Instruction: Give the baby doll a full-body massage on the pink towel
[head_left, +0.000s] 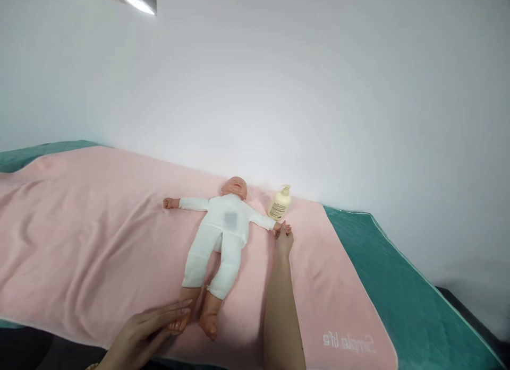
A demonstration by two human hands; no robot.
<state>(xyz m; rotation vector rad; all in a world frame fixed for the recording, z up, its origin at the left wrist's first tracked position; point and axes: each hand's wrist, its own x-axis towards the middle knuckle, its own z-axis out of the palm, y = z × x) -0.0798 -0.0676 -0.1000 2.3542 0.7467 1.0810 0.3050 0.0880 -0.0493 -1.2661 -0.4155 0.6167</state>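
Observation:
A baby doll in a white suit lies on its back on a pink towel, arms spread, head toward the wall. My left hand lies flat with fingers stretched out, touching the doll's foot nearest the towel's front edge. My right hand reaches forward and pinches the doll's hand on the right side. A cream pump bottle stands just behind that hand, near the wall.
The towel covers a teal padded surface that runs along a plain white wall. The towel's front edge hangs near me. A dark gap shows at the far right past the teal edge.

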